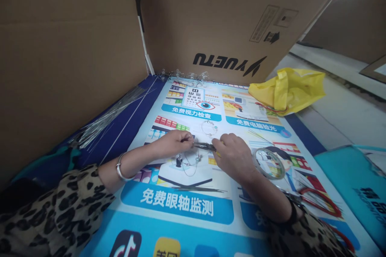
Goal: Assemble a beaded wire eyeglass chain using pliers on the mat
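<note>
My left hand and my right hand meet over a printed poster spread flat as a work surface. My right hand grips small dark pliers whose tip points left. My left hand pinches a thin wire at the pliers' tip; the wire loops down with small beads on it. A finished beaded wire ring lies just beyond the hands. A silver bangle sits on my left wrist, and both sleeves are leopard print.
A bundle of straight thin wires lies at the left. Cardboard walls stand behind and left. A yellow plastic bag sits at the back right. A clear tape roll and red-handled scissors lie at the right.
</note>
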`<state>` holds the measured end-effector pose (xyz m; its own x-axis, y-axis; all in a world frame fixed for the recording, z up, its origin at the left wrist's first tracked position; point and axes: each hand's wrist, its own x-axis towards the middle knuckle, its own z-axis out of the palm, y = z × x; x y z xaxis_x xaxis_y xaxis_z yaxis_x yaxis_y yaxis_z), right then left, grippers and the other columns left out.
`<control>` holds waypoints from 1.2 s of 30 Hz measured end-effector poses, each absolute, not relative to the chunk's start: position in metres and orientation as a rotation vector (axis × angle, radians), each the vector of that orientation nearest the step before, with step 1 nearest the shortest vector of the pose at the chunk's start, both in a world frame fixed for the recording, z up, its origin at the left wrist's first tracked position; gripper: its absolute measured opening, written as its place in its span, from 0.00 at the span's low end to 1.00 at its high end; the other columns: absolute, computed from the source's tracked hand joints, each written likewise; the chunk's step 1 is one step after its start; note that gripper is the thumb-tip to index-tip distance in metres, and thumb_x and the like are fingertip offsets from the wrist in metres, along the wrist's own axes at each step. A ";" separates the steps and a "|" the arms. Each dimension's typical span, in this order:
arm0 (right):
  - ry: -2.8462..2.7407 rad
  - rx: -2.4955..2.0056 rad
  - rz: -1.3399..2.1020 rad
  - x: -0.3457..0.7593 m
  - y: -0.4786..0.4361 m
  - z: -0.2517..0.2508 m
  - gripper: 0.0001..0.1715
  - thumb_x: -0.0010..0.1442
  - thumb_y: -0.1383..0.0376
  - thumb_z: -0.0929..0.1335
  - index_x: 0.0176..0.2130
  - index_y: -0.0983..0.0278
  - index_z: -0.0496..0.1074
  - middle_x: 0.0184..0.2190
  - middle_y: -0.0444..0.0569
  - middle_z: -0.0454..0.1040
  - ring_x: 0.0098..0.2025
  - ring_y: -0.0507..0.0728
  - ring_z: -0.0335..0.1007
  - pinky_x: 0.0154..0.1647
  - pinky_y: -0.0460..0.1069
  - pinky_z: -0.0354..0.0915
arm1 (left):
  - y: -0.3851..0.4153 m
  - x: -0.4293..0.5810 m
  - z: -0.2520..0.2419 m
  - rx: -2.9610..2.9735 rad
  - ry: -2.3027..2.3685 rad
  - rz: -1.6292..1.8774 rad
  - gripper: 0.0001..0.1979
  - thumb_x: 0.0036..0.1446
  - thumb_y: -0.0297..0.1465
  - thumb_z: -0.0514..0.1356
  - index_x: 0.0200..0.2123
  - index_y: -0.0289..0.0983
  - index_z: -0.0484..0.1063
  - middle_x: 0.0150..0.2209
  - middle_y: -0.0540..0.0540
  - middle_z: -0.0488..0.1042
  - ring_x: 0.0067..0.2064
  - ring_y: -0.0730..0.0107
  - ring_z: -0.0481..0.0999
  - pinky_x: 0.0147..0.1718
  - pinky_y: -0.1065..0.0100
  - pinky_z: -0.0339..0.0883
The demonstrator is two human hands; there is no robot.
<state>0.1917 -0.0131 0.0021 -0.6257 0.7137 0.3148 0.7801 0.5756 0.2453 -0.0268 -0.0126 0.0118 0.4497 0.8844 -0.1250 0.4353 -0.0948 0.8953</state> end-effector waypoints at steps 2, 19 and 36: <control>-2.650 -1.247 -0.560 0.192 -0.013 0.004 0.07 0.55 0.67 0.63 0.30 0.62 0.70 0.28 0.49 0.67 0.33 0.56 0.55 0.32 0.50 0.46 | -0.013 -0.028 0.012 1.707 1.130 0.553 0.05 0.50 0.29 0.52 0.24 0.35 0.65 0.21 0.54 0.60 0.24 0.77 0.58 0.23 0.75 0.51; -2.717 -1.359 -0.480 0.186 -0.014 0.000 0.05 0.55 0.66 0.62 0.30 0.62 0.68 0.29 0.49 0.68 0.34 0.56 0.59 0.29 0.49 0.45 | -0.013 -0.031 0.015 1.507 1.014 0.502 0.05 0.50 0.31 0.54 0.26 0.35 0.66 0.21 0.54 0.62 0.21 0.79 0.57 0.21 0.73 0.50; -2.713 -1.459 -0.366 0.182 -0.019 -0.006 0.07 0.56 0.63 0.61 0.32 0.62 0.68 0.30 0.48 0.70 0.33 0.55 0.64 0.26 0.48 0.45 | -0.012 -0.030 0.013 1.417 0.998 0.533 0.03 0.49 0.28 0.54 0.26 0.34 0.65 0.22 0.54 0.62 0.21 0.80 0.56 0.19 0.75 0.49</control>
<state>0.1821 -0.0187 -0.0057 -0.5569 0.8177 0.1457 0.8271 0.5298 0.1877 -0.0303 -0.0121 0.0134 0.5171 0.8187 -0.2494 0.2477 0.1358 0.9593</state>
